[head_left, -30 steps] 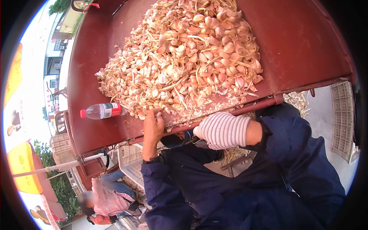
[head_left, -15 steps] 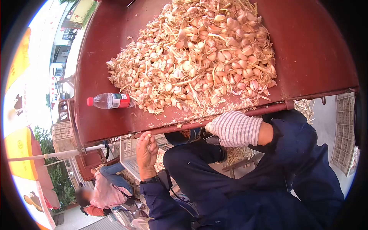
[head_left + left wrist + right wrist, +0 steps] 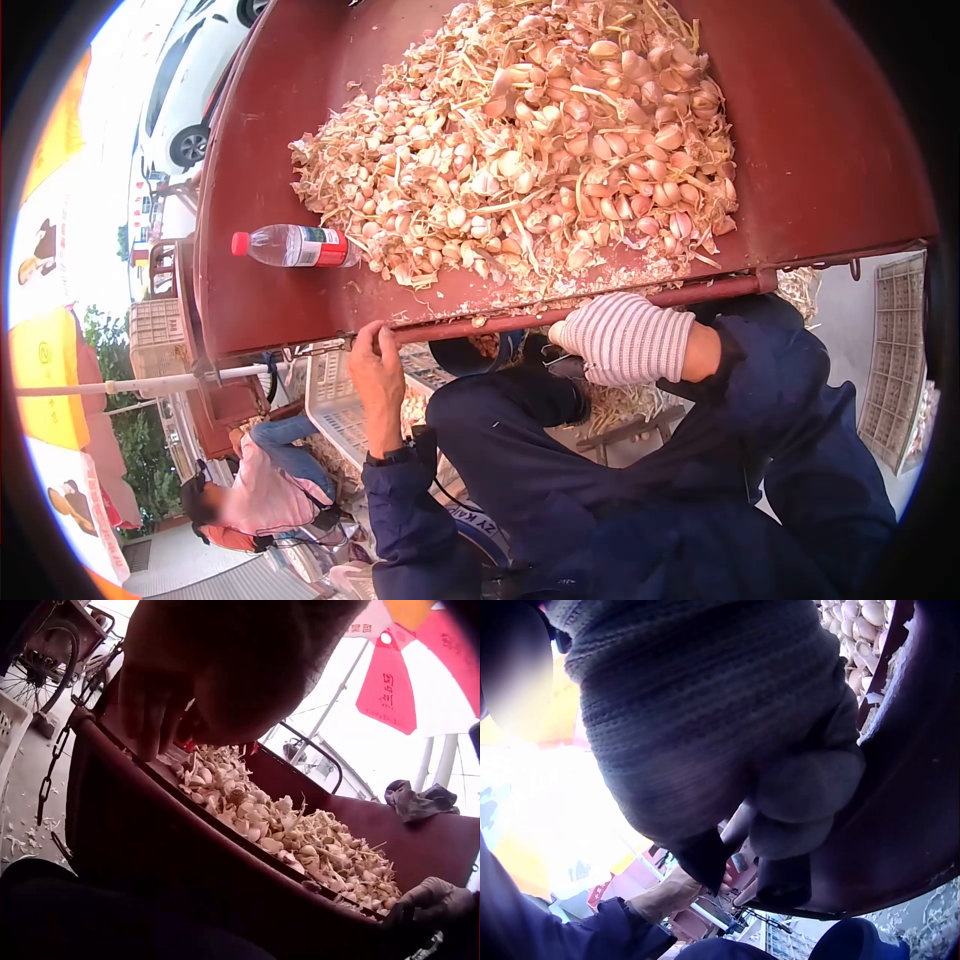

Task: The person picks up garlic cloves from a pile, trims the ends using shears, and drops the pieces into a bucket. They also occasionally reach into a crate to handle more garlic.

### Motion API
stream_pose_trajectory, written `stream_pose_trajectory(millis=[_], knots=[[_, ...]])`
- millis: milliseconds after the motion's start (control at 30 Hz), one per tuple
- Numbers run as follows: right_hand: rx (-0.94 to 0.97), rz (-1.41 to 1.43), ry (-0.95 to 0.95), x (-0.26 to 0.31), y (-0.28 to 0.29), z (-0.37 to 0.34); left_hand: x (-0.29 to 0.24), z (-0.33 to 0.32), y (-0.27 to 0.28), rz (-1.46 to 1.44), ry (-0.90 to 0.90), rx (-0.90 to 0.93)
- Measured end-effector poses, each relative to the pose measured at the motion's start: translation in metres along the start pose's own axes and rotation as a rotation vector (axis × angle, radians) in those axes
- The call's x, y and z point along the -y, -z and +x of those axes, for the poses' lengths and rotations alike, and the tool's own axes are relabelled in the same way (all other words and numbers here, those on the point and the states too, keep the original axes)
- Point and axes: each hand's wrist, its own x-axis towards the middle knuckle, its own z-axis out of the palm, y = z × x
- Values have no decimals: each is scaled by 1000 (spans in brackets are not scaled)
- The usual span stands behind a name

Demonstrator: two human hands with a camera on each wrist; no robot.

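My bare left hand (image 3: 378, 385) is at the front rail (image 3: 520, 322) of a red metal cart bed, left of the other hand. Its fingers are loosely bent, with nothing visible in them. In the left wrist view these fingers hang in shadow over the rim, near the garlic. My right hand (image 3: 630, 338), in a striped knit glove, is just below the rail and grips a dark-handled tool (image 3: 784, 881); the glove hides most of it. Beyond the rail lies a big heap of garlic cloves (image 3: 520, 160) with loose skins and stalks. One pale clove (image 3: 478, 322) sits on the rail.
A red-capped plastic bottle (image 3: 290, 246) lies left of the heap. Below the rail, between the hands, stands a dark blue bucket (image 3: 452, 357) with cloves inside. Plastic crates (image 3: 335, 400) are at the lower left. A person in pink (image 3: 275, 490) sits beyond them.
My left hand drew back from the heap's near edge to below the rail, fingertips together, then rose to the rail with its fingers loosened. My right hand keeps its grip near the rail.
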Motion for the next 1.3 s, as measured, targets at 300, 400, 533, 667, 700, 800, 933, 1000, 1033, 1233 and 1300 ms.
stream_pose_trajectory(millis=[300,400,533,667,700,800,933,1000,1033,1233,1300], knots=[[-57,46,-18,-4,3,-4,-64,58,-75,455,-372,110],[-94,50,12,-5,-1,-4,-65,46,-75,446,-426,107],[-106,44,14,-2,3,-7,-57,31,-76,-12,-444,102],[-246,76,13,2,10,-6,-77,7,-55,-646,96,358],[-313,65,-28,3,13,-5,-80,2,-51,-768,111,403],[-474,-46,-83,-1,10,-3,-97,-18,-45,-1019,167,477],[-461,-90,-120,3,13,-3,-115,-43,-54,-1001,183,563],[-511,-106,-71,5,14,-7,-120,-52,-61,-1011,205,560],[-516,-91,-65,1,10,-4,-119,-54,-64,-1013,182,557],[-463,-85,-51,0,10,-8,-120,-52,-61,-950,140,599],[-433,-85,-49,1,13,-9,-119,-52,-58,-895,136,621]])
